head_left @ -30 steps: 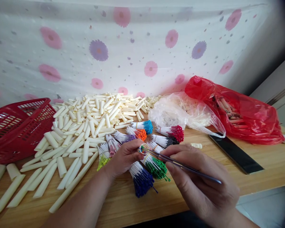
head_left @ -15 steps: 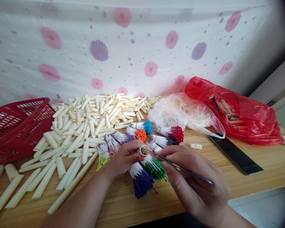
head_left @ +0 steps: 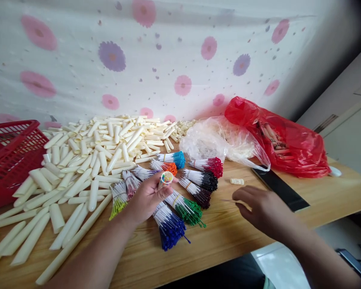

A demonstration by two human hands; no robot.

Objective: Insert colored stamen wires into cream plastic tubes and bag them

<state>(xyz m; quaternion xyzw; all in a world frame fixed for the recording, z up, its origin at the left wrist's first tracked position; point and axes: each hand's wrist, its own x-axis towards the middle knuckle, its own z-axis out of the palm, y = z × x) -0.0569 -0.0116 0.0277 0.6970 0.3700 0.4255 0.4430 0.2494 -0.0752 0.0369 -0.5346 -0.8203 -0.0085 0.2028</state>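
Observation:
My left hand (head_left: 149, 196) is closed around a short white tube (head_left: 166, 179), whose round end faces up and shows small coloured bits inside. To the right, my right hand (head_left: 255, 204) is closed on tweezers (head_left: 227, 200); only their thin, blurred tip sticks out to the left, the rest hidden by the hand. Rubber-banded bundles of white sticks with coloured heads lie about the left hand, among them a blue bundle (head_left: 170, 226), a green bundle (head_left: 186, 206) and a black bundle (head_left: 200, 179). Beyond the right hand lies a small cream slotted tube (head_left: 237, 181).
A large heap of cream tubes (head_left: 93, 158) spreads over the left of the wooden table (head_left: 216, 241), beside a red basket (head_left: 15, 160). At the back right are a clear plastic bag (head_left: 219, 140), a red plastic bag (head_left: 301, 148) and a black phone (head_left: 282, 190).
My right hand has drawn the tweezers away from the white tube, moving right. My left hand still holds the tube, its open end now uncovered. The view has shifted slightly to the right.

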